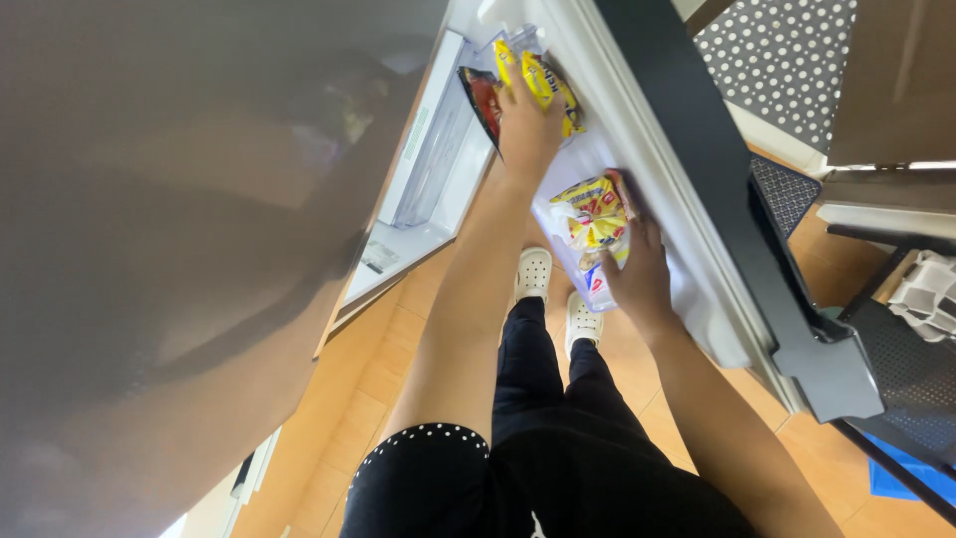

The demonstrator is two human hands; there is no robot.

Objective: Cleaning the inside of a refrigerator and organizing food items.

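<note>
Top centre of the frame, the left hand [528,125] sits on a packet [546,85] inside the upper door shelf [453,149], with a second packet [481,100] touching it on its left. Lower and to the right, the right hand [637,274] presses against another packet [595,224], which lies in the lower door shelf [697,299] just left of that hand. The fridge door [687,149] runs diagonally from top centre down to the right edge. The fridge body [169,249] fills the whole left half. Between the two arms, at centre, the person's shoes [553,289] stand on the floor [378,369]. A mat [777,60] lies upper right, beyond the door.
</note>
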